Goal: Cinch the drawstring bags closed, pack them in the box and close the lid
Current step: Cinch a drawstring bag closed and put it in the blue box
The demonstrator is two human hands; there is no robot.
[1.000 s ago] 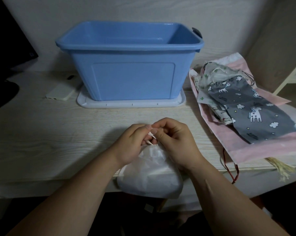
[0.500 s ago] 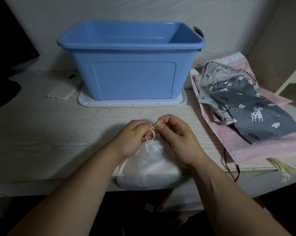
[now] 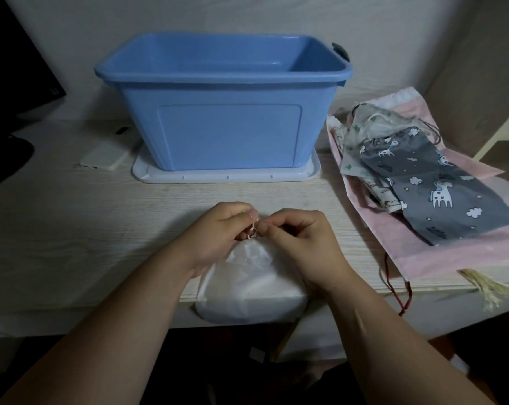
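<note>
White drawstring bag (image 3: 247,287) lies at the front edge of the table (image 3: 86,229), its bottom hanging over that edge. The left grip (image 3: 221,232) and right grip (image 3: 303,241) meet at its gathered mouth, fingers curled, each pinching the thin white cord (image 3: 254,229). Toward the back edge the blue box (image 3: 227,133) stands open on its pale lid (image 3: 227,178). More bags (image 3: 431,194) lie piled at the right edge.

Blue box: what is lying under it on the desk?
A white lid lies under the blue box; only its rim shows around the base. Its middle is covered and cannot be seen.
</note>
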